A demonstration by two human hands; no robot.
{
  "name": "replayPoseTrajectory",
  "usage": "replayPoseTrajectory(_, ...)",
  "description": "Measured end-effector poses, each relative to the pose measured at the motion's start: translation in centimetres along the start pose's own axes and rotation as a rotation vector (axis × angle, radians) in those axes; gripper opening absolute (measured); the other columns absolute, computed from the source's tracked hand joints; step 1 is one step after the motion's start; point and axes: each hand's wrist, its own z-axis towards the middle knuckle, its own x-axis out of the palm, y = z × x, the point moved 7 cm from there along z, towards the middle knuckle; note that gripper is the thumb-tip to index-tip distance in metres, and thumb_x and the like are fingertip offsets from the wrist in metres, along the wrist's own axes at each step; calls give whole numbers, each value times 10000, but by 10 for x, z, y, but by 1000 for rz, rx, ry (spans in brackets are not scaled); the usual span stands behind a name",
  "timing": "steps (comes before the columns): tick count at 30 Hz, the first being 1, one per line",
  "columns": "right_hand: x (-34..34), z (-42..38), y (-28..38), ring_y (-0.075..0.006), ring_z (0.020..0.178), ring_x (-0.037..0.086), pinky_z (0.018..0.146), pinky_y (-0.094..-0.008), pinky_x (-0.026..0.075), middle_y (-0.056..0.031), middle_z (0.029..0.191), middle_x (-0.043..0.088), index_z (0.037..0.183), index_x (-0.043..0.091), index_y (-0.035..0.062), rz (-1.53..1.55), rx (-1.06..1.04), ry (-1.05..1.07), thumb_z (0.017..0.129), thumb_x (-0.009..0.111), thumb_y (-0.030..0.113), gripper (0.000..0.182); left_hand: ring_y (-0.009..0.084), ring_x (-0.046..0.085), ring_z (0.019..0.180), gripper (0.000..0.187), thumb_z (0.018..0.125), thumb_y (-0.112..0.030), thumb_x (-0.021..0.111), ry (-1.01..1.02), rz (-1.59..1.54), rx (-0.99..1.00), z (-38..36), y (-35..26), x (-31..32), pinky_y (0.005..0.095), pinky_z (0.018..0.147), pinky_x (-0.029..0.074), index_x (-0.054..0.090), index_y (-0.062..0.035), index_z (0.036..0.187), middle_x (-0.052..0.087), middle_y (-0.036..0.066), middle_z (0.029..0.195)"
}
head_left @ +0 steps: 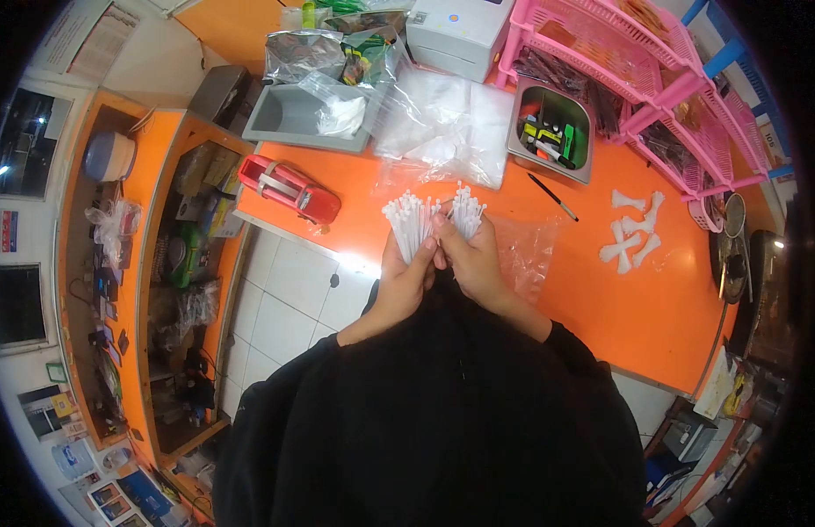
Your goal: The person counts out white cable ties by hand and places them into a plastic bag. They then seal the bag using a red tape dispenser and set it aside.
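1. Two bare hands are seen, one left hand [401, 279] and one right hand [478, 266], brought together at the near edge of the desk [636, 316]
2. Two bunches of thin white cable ties are held, a left bunch [409, 221] and a right bunch [465, 215], one in each hand; the single ties are too crowded to be counted
3. About five white bundles [628, 201] with flared ends are spread on the right part of the desk, some of them overlapped
4. One black pen [553, 197], one metal tin [548, 169], one grey bin [289, 133], one red tool [315, 204] and one white printer [451, 46] are counted beyond or beside the hands
5. The left bunch is gripped by the curled fingers of the left hand, its heads raised above the fingertips
6. The right bunch is enclosed likewise by the fingers of the right hand, with the thumb laid across its front
7. The lower ends of both bunches are hidden by the fingers and palms
8. A clear bag [523, 255] is partly covered by the right hand and forearm
9. The pink rack [592, 68] is cut off by the top edge, and the small items in the tin are hard to make out
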Motion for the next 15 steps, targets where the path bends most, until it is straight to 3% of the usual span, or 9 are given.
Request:
replayPoseTrajectory(8,-1,1,-4,-57,478,441,419,-189,350,-16,672,512,904,492,30,43,16,0,857,538,103,98,56,407,486,348,865,-159,498,-34,-46,-58,-3,2,-2,173,402,280,378,-60,1176,507,20,691)
replayPoseTrajectory(15,-4,0,-7,-57,485,463,425,-188,363,-11,655,516,902,494,29,-148,-2,8,824,586,86,133,39,395,470,289,903,-186,478,-70,27,-5,-3,-2,-2,165,379,291,392,-51,1143,503,15,689)
